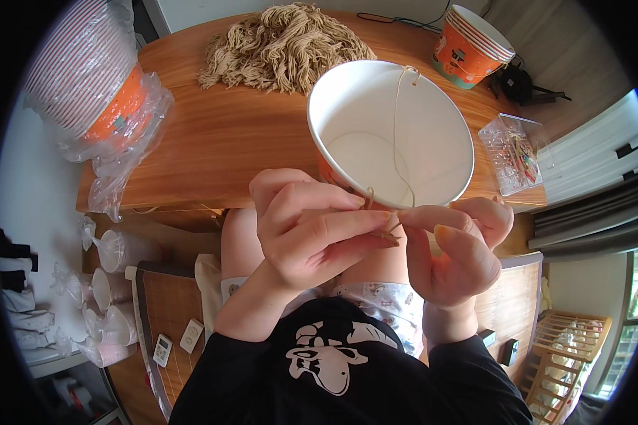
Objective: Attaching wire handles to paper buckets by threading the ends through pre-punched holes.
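Note:
A large white-lined paper bucket with an orange outside leans at the table's near edge, its mouth turned toward me. A thin tan cord is fastened at the far rim and runs across the mouth to my fingers. At the near rim my left hand is closed, pinching the cord. Close against it, my right hand pinches the cord between thumb and finger. A small cord loop stands up by the rim above my left fingertips. Short brown ends poke out below them; how they are tied is hidden.
A heap of tan cords lies at the table's back. Stacked buckets in plastic wrap stand at the left, more orange buckets at the back right. A clear plastic box of small items sits at the right edge. Bagged cups stand lower left.

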The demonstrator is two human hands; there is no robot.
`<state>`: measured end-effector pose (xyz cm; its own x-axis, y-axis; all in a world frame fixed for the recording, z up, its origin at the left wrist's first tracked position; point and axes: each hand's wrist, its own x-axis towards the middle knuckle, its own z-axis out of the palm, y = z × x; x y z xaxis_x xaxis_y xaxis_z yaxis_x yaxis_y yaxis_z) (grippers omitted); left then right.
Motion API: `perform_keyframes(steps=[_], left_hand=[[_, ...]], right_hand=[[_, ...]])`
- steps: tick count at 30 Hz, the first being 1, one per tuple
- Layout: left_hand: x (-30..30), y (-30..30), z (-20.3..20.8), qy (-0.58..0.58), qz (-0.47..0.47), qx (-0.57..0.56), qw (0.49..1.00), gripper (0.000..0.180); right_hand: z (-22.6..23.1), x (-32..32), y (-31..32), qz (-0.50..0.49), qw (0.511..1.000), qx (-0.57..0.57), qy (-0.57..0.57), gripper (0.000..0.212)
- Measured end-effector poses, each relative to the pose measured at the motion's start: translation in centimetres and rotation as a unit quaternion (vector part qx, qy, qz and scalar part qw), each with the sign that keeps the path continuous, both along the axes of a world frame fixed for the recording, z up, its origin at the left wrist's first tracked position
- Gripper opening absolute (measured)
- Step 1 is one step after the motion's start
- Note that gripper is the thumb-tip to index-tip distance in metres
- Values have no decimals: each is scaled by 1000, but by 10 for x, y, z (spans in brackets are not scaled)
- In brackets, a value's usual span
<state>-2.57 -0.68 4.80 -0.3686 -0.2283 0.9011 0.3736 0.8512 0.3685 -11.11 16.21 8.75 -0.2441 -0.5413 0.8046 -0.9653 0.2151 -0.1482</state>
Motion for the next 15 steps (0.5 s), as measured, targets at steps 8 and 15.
perform_keyframes(steps=[8,15], left_hand=[[4,-3,-2,26,3,-54,998,31],[-4,-12,-15,51,15,-73,996,28]], right_hand=[[5,6,3,39,999,6,-10,27],[4,3,4,31,999,21,-3,31]])
